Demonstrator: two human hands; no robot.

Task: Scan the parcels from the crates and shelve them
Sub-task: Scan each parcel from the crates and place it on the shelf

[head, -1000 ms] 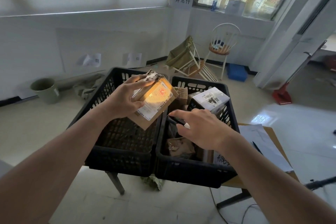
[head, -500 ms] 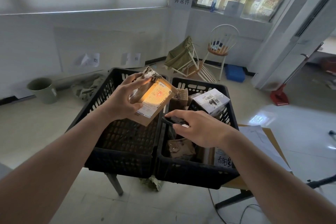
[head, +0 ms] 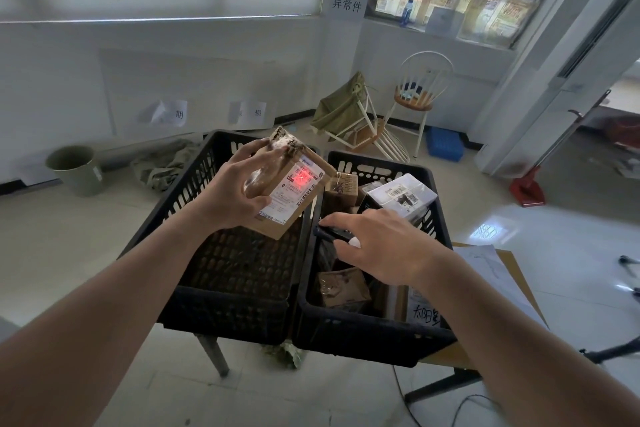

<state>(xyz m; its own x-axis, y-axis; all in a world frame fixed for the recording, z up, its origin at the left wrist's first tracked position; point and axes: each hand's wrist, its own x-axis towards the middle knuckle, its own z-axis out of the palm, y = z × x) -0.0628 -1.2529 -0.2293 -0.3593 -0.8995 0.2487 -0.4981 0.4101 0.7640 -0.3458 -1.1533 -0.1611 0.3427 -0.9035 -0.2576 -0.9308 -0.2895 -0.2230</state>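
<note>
L hand (head: pixel 235 198) tilts parcel (head: pixel 289 189), label facing scanner (head: pixel 332 233) in R hand (head: pixel 384 250).

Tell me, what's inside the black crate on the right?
Inside the right crate are parcels: a white box with a barcode at the back, a small brown box beside it, and a crumpled brown parcel in front. The right hand covers whatever lies in the middle.

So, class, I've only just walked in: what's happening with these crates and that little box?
A person is scanning parcels. The left hand grips a brown cardboard parcel above the left crate, label up. The right hand holds a small black scanner aimed at it, throwing a red spot on the label. More parcels wait in the right crate.
</note>
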